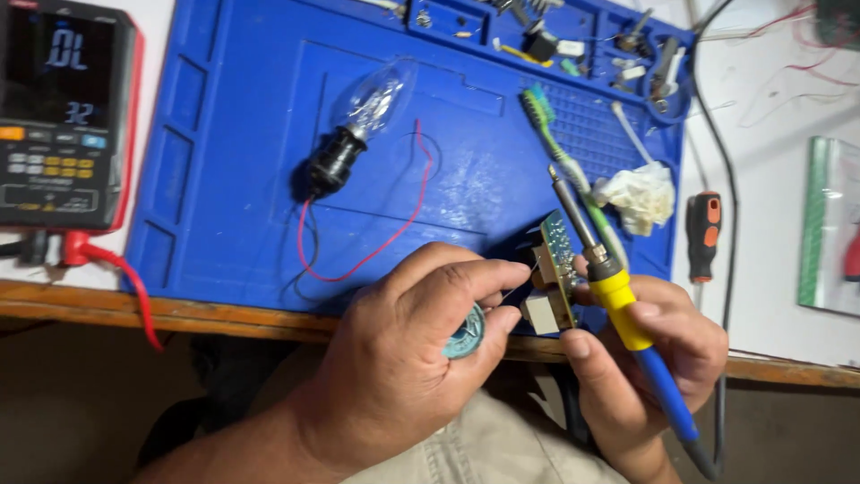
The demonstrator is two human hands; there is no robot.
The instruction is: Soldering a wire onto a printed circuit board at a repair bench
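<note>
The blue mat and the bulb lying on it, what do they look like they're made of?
The blue mat looks like matte silicone or rubber: moulded recesses, soft dull sheen. The bulb seems clear glass, see-through with bright glints, in a glossy black socket, probably plastic.

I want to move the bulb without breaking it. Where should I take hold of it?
Probably by the black socket, not the clear glass bulb. It lies on its side on the blue mat, socket end towards the near edge, so come from above, pinching across the socket, clear of the red wire.
</note>
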